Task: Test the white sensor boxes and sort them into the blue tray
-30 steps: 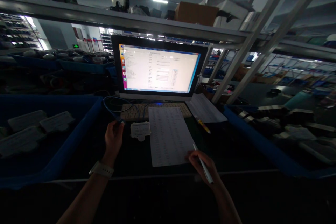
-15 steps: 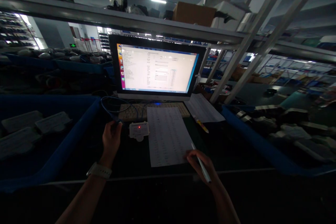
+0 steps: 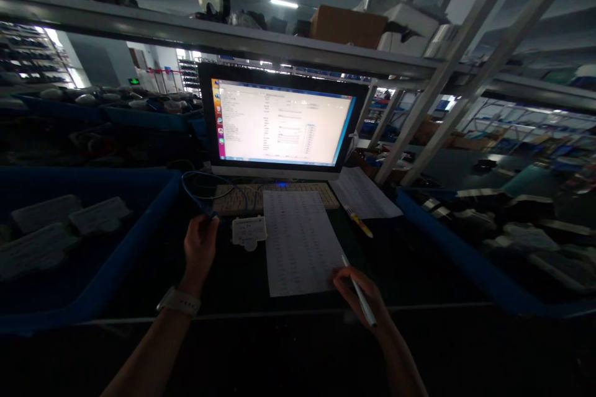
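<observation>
My left hand [image 3: 199,250] is closed around the end of a blue cable [image 3: 200,189] that loops back toward the keyboard. Just right of it lies a small white device [image 3: 249,231] on the dark bench. My right hand [image 3: 359,298] grips a white pen [image 3: 360,291] and rests at the lower right corner of a printed sheet [image 3: 298,240]. The sheet lies lengthways in front of the keyboard [image 3: 274,196] and partly covers it. A lit monitor [image 3: 279,121] stands behind. A pale watch sits on my left wrist.
A blue bin [image 3: 139,242] at the left holds flat white devices. Another blue bin [image 3: 447,242] at the right holds several dark and white units. A second sheet [image 3: 363,192] and a yellow pen [image 3: 359,221] lie right of the keyboard. A metal shelf [image 3: 233,40] runs overhead.
A red light on the small white device showed half a second ago and is off now. Both hands stay where they were; only the view shifted slightly.
</observation>
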`<state>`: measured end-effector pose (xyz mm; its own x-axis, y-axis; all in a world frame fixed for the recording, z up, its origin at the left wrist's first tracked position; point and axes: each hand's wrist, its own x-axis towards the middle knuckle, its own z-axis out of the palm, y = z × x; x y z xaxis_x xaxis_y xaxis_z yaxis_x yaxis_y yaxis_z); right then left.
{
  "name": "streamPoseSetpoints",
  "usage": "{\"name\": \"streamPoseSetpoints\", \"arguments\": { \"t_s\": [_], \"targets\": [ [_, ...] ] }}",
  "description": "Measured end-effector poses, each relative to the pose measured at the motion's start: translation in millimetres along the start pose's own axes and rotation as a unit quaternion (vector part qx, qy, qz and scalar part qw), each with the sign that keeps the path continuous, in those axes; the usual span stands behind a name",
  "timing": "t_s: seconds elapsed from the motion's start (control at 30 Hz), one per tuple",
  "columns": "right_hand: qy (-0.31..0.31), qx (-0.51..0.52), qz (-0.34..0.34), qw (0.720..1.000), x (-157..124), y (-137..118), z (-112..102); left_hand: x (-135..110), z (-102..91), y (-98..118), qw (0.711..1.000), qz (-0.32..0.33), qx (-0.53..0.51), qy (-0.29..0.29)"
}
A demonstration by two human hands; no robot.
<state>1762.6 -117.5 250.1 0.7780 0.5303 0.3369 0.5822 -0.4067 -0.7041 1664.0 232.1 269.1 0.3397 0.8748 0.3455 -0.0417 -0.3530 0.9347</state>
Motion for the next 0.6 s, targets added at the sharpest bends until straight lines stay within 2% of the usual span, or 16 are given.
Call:
{"name": "streamPoseSetpoints", "arguments": {
  "t_s": [0.43, 0.6],
  "targets": [
    [0.005, 0.004, -0.021, 1.0, -0.1, 2.9, 1.2, -0.5, -0.2, 2.0, 1.0, 0.021, 0.015, 0.005],
    [-0.019, -0.005, -0.024, 1.0, 0.0, 1.8, 1.0, -0.6, 0.1, 1.4, 1.0, 0.015, 0.012, -0.005]
  ]
}}
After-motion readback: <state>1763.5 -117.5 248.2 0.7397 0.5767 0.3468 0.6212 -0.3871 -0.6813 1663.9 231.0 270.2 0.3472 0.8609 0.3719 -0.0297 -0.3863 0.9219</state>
